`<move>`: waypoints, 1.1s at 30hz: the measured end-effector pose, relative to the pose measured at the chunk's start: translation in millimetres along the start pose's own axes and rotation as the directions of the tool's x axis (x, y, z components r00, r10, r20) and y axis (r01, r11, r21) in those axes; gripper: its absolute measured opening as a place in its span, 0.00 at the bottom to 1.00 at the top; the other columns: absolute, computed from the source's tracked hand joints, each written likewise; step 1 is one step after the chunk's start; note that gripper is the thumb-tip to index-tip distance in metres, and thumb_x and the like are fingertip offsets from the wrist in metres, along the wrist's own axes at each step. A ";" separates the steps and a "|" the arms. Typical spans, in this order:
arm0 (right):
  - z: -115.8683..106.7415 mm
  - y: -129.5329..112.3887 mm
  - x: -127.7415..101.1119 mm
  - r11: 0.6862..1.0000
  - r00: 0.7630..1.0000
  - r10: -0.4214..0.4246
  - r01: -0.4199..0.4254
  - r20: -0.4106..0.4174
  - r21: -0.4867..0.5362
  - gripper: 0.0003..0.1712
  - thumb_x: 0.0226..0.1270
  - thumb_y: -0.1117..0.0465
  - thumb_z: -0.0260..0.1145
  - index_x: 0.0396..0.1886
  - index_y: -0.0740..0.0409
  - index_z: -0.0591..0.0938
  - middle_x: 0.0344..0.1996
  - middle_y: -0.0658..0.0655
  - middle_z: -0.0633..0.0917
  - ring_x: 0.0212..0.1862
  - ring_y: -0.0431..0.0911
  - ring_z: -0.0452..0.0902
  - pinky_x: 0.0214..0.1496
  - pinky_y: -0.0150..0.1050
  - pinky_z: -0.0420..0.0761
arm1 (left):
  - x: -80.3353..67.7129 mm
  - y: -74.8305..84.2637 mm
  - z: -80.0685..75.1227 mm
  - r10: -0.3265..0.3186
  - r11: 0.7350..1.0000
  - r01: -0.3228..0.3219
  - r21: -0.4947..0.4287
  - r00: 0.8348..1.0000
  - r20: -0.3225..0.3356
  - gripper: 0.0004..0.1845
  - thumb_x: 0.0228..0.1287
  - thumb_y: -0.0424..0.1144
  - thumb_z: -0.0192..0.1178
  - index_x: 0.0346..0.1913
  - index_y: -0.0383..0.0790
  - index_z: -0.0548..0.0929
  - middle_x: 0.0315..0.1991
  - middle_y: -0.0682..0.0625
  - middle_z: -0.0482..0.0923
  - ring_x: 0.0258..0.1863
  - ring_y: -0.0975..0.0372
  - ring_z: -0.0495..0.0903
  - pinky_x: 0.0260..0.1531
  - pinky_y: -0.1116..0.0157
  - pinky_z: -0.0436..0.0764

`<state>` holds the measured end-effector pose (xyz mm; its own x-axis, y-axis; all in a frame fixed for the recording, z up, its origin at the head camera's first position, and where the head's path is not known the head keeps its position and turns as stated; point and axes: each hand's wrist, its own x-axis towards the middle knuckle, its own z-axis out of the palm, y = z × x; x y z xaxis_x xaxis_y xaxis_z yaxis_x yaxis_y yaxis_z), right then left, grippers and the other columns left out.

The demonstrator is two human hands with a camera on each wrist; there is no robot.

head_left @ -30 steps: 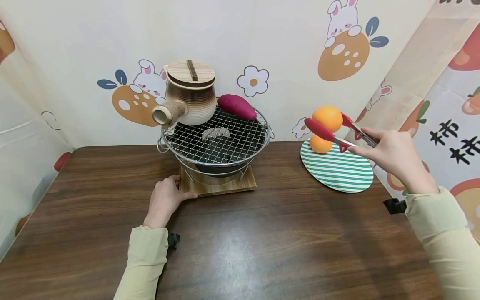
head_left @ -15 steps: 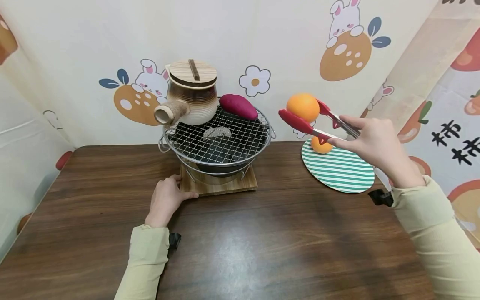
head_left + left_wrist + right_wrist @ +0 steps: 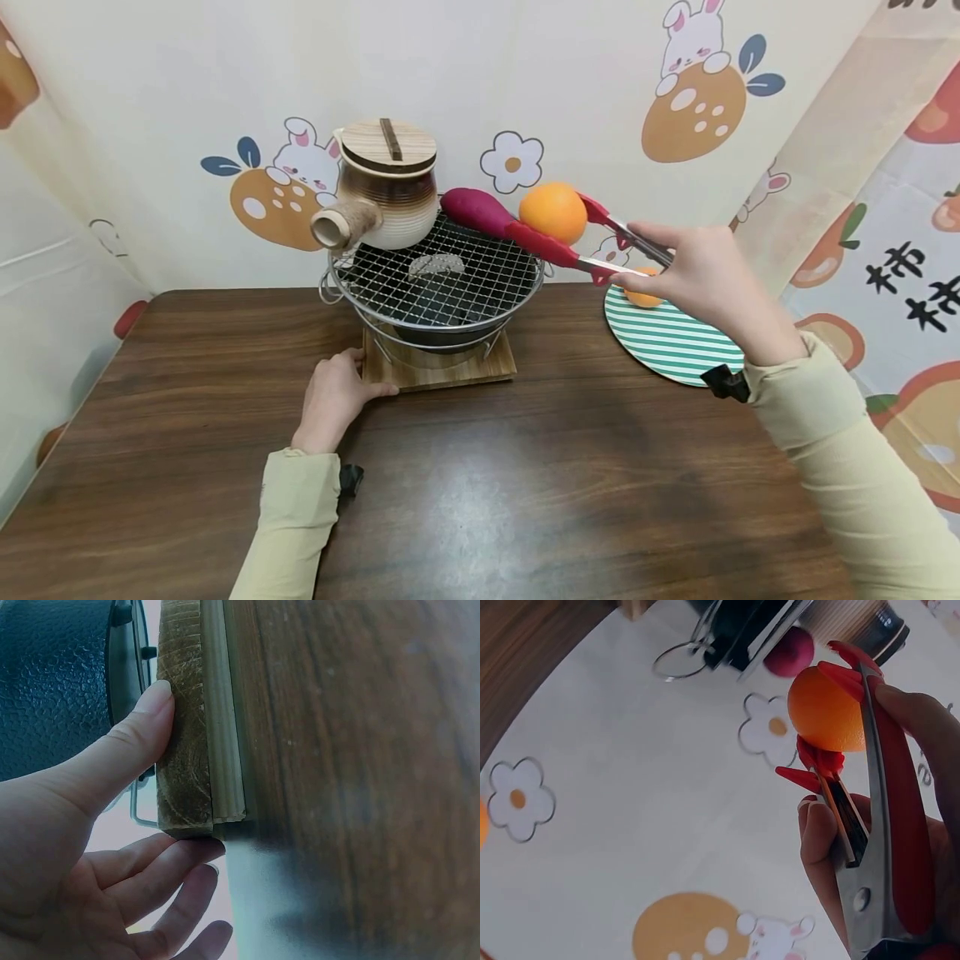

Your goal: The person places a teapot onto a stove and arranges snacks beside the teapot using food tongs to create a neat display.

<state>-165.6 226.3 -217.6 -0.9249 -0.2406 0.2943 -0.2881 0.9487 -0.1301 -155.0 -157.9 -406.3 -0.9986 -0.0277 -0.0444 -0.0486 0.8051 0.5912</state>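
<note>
Right hand [image 3: 697,271] grips tongs [image 3: 592,242] clamping an orange [image 3: 553,212] beside the grill [image 3: 438,279]; left hand [image 3: 333,400], fingers relaxed, touches the wooden base [image 3: 442,371] under the grill.

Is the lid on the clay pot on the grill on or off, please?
On. The wooden lid sits flat across the mouth of the pot, which stands upright on the grill mesh.

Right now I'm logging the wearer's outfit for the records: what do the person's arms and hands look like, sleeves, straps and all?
Both hands are bare, without gloves or rings. The left hand and right hand come out of long, loose pale yellow-green sleeves with gathered cuffs. A small black clip or strap piece sits at each wrist.
</note>
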 end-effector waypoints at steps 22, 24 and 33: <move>21.1 -54.4 40.5 0.985 0.979 -0.169 0.170 0.115 -0.002 0.33 0.53 0.49 0.72 0.60 0.54 0.80 0.33 0.57 0.89 0.27 0.48 0.73 0.32 0.40 0.71 | 2.3 0.9 1.6 -0.026 0.999 0.027 -0.026 0.999 0.043 0.44 0.46 0.50 0.75 0.62 0.25 0.73 0.58 0.32 0.77 0.55 0.42 0.78 0.50 0.48 0.79; 22.0 -55.5 42.1 0.984 0.977 -0.177 0.179 0.116 -0.010 0.33 0.52 0.48 0.72 0.59 0.55 0.80 0.32 0.57 0.89 0.28 0.48 0.75 0.34 0.40 0.72 | 2.5 0.8 1.7 -0.030 0.999 0.031 -0.025 0.999 0.045 0.44 0.46 0.50 0.75 0.62 0.25 0.73 0.58 0.32 0.77 0.55 0.42 0.78 0.50 0.48 0.79; 23.4 -58.9 47.6 0.988 0.972 -0.156 0.154 0.174 0.023 0.34 0.53 0.48 0.72 0.60 0.55 0.79 0.36 0.56 0.89 0.29 0.47 0.74 0.31 0.37 0.69 | 1.8 -0.4 -0.8 -0.032 0.999 0.033 -0.023 0.999 0.037 0.44 0.46 0.50 0.75 0.62 0.25 0.73 0.57 0.32 0.78 0.55 0.42 0.78 0.49 0.48 0.79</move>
<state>-198.4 154.2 -218.1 -0.8977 -0.4172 0.1415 -0.4327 0.8954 -0.1051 -156.8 -158.7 -406.0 -0.9952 -0.0311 -0.0930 -0.0815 0.7899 0.6078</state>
